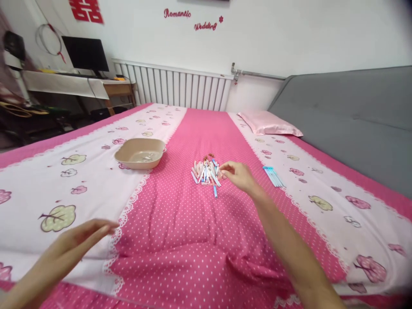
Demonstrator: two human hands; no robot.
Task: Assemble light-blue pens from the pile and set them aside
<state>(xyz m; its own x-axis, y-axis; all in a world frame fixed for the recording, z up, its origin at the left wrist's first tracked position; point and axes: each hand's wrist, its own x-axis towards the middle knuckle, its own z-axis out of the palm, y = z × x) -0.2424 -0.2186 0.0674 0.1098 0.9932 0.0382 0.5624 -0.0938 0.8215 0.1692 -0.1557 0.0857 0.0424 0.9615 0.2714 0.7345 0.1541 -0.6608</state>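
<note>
A loose pile of slim pens or sticks (206, 172) in white, pink and blue lies on the pink dotted middle of the bed. My right hand (237, 175) is at the pile's right edge, thumb and fingers pinched together; what is between the tips is too small to make out. Over the left side of the bed hovers my left hand (93, 231), fingers stretched out and holding nothing. A beige plastic basin (140, 161) with some small clear items inside stands beyond it. To the right of the pile, several light-blue pens (273, 176) lie side by side in a row.
A pink pillow (268, 123) rests at the far right against the grey headboard (347, 116). Behind the bed is a white radiator (174, 86). A desk (120, 89) with a black monitor (85, 54) stands at the far left. The bedcover (180, 266) is wrinkled in front.
</note>
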